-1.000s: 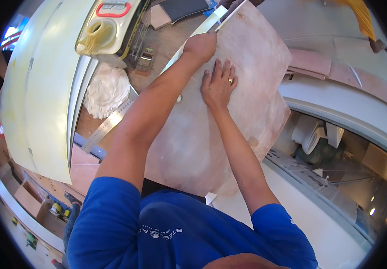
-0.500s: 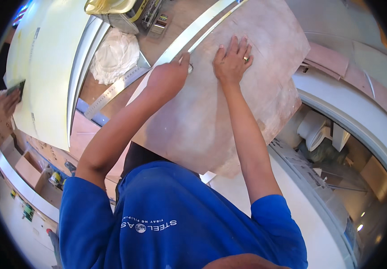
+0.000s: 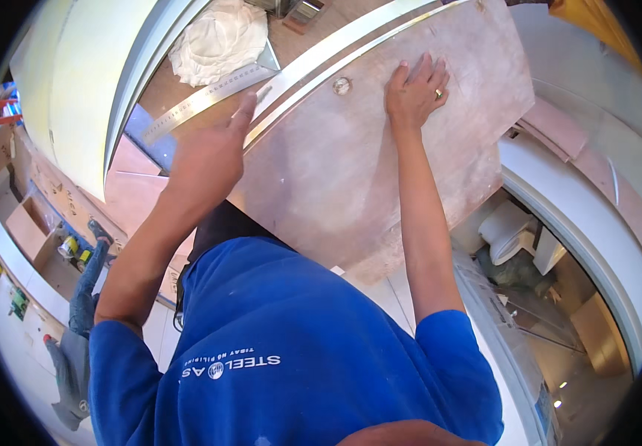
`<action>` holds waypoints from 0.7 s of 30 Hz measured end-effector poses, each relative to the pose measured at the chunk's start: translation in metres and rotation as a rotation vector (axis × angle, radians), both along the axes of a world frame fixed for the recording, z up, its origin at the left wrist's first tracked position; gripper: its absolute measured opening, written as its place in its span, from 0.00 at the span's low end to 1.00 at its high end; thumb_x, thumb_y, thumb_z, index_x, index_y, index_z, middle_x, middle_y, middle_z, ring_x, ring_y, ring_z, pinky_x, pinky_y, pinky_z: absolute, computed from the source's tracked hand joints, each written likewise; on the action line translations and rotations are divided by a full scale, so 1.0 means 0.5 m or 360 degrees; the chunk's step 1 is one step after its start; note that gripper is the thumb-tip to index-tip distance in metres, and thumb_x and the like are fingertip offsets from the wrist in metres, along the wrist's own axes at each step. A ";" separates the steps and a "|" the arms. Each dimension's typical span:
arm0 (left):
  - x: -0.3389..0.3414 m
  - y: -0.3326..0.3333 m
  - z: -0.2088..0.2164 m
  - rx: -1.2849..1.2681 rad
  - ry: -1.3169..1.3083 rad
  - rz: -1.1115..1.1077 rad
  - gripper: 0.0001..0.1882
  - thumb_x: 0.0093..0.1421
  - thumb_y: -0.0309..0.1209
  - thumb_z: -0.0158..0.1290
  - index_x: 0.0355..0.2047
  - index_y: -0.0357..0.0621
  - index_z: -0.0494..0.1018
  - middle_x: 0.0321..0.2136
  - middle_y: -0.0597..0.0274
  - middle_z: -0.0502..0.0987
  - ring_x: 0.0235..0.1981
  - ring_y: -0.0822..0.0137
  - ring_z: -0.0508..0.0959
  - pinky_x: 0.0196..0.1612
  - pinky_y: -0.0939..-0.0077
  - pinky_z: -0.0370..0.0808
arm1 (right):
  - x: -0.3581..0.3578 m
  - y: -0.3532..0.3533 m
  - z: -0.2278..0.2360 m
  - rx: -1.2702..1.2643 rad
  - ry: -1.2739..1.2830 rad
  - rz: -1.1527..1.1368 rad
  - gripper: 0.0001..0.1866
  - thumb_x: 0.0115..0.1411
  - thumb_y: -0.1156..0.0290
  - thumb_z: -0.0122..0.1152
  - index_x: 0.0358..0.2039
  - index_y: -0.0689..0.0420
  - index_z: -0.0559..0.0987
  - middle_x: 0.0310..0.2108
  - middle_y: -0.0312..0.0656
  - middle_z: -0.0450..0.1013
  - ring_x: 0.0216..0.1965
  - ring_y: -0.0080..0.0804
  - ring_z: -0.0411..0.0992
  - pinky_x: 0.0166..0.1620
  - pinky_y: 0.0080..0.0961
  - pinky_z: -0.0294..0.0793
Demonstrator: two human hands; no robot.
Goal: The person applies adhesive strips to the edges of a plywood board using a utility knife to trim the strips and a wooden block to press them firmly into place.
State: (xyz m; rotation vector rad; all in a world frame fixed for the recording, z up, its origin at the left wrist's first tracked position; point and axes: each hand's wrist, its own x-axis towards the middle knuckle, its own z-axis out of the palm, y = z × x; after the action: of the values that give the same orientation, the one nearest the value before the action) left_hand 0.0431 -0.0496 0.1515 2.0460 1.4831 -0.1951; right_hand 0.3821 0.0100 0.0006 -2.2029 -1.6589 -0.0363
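Note:
A large pinkish-brown board [image 3: 321, 193] lies in front of me, with a small round spot [image 3: 342, 86] near its far-left side. Pressed flat on its surface, my right hand [image 3: 416, 93] has its fingers spread, one wearing a ring. By the board's left edge is my left hand [image 3: 213, 160], its fingers curled and index finger extended. A short grey tip shows beside that finger; the rest of the thing is hidden in the hand. Along this edge runs a long pale strip [image 3: 321, 52]. A steel square [image 3: 209, 100] rests just beyond my left hand.
A white crumpled mound [image 3: 220, 44] sits behind the steel square. At the left stands a curved cream panel [image 3: 75, 89]. A person in grey [image 3: 75, 357] is at the lower left. To the right, a white toilet [image 3: 507, 230] shows beyond a pale ledge [image 3: 581, 201].
My left hand has come back along the board's edge toward me and left. My right hand stays flat on the board. The view has shifted; a co-worker's hand at the cream panel is out of view.

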 end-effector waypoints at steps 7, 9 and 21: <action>-0.061 -0.100 -0.114 0.0072 -0.1199 0.0967 0.19 0.70 0.29 0.51 0.59 0.39 0.72 0.32 0.47 0.79 0.32 0.57 0.79 0.40 0.65 0.75 | -0.044 0.069 0.100 -0.0536 0.0085 0.1475 0.20 0.65 0.63 0.64 0.56 0.53 0.79 0.59 0.43 0.73 0.62 0.44 0.68 0.67 0.53 0.54; -0.062 -0.135 -0.133 0.0071 -0.1293 0.1161 0.17 0.70 0.29 0.51 0.57 0.37 0.73 0.32 0.47 0.79 0.32 0.56 0.79 0.41 0.65 0.75 | -0.044 0.093 0.110 -0.0592 -0.0119 0.1576 0.20 0.61 0.57 0.68 0.52 0.49 0.81 0.56 0.41 0.73 0.60 0.44 0.69 0.64 0.54 0.57; -0.141 -0.249 -0.180 0.0287 -0.0923 0.1025 0.16 0.70 0.28 0.49 0.55 0.34 0.74 0.44 0.42 0.80 0.46 0.45 0.80 0.51 0.57 0.74 | -0.041 0.243 0.069 -0.1309 0.0353 0.2150 0.12 0.53 0.73 0.66 0.39 0.52 0.85 0.40 0.40 0.81 0.42 0.41 0.78 0.49 0.36 0.77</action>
State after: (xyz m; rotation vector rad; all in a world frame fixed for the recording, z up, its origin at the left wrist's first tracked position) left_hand -0.0272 -0.1739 0.0614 1.4511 1.7014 0.7440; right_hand 0.3616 0.1313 0.0352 -0.8700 -2.9105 1.3420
